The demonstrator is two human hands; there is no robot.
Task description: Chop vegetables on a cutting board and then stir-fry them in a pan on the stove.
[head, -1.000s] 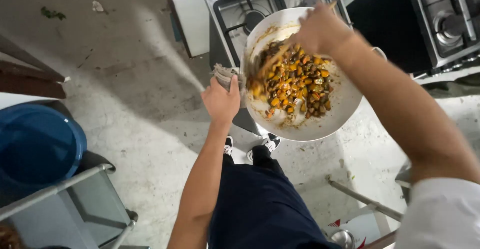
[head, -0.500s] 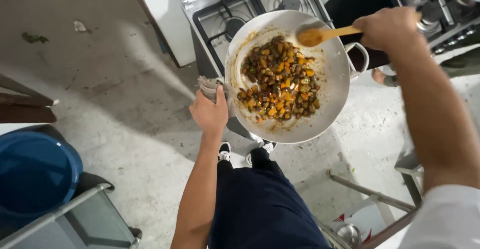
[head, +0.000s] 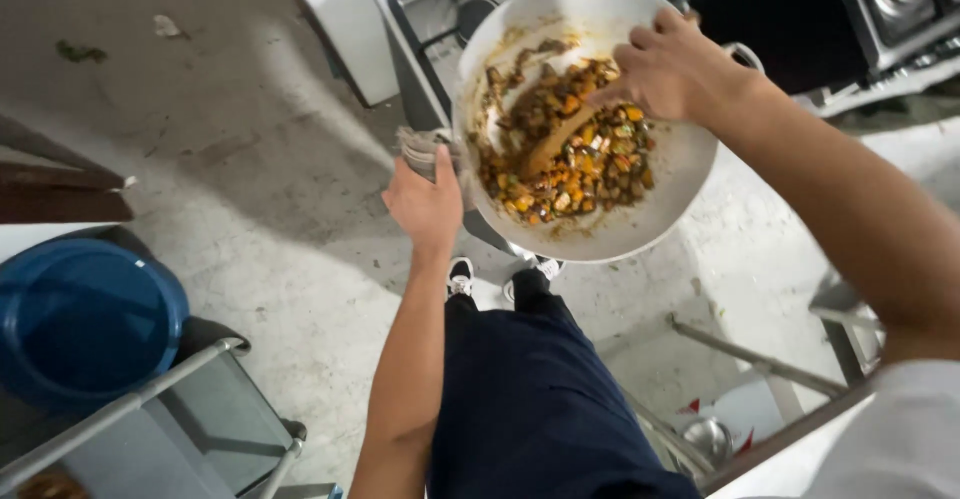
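Head view, single entry.

Item: wide pale metal wok [head: 690, 174], shallow and round, held off the floor in front of the gas stove [head: 440, 4] at the far side of the scene, tilted toward the person. Contents: chopped cooked vegetables [head: 570, 149] in brown, orange and yellow, heaped left of centre, with sauce smears up the far wall.

Left hand [head: 428, 204]: closed on the wok's left handle through a folded grey cloth [head: 418, 151] (presumably because the metal is hot). Right hand [head: 675, 67]: wrapped around a wooden spatula [head: 548, 147], blade down in the food.

Handling, by judgement: rigid, fairly heavy when loaded, weight shifting with the tilt; greasy inside, so likely slippery. Best taken at the side handles; a second loop handle [head: 742, 54] shows at the right rim, beyond the right wrist.

Nearby: blue basin [head: 80, 319] on a metal-framed stand [head: 180, 379] near left; speckled concrete floor [head: 250, 209]; dark trousers and shoes below.
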